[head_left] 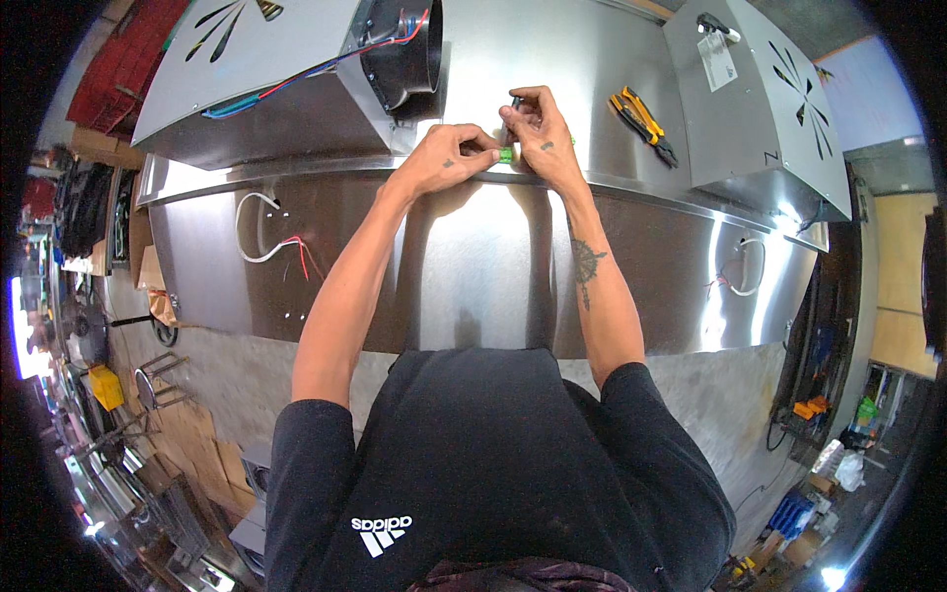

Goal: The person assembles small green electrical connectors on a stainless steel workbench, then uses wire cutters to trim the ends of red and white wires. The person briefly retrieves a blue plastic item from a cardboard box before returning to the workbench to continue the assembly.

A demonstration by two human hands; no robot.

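Steel sheet: we lean over a wide, curved panel of brushed steel [493, 257], smooth and mirror-bright, with a folded ledge running across its top.
Metal boxes: two grey, slanted housings sit beyond the ledge, one at upper left [256, 89] with a black round duct collar [404, 54], one at upper right [760, 99] with leaf-shaped slots cut in its face.
Wires: a white loop and red strands [271, 242] poke from holes in the left of the sheet.
Pliers: a yellow-and-black pair [643, 120] lies on the steel, right of our hands.
Left hand: our left hand [449, 158] is curled on the ledge, fingertips pinching the green piece.
Right hand: our right hand [533, 123] is closed around a thin dark tool [514, 105], probably a screwdriver, though the view is too small to be sure.
Green piece: a small, blocky green part [505, 155] sits on the ledge, right between both hands and touching them.
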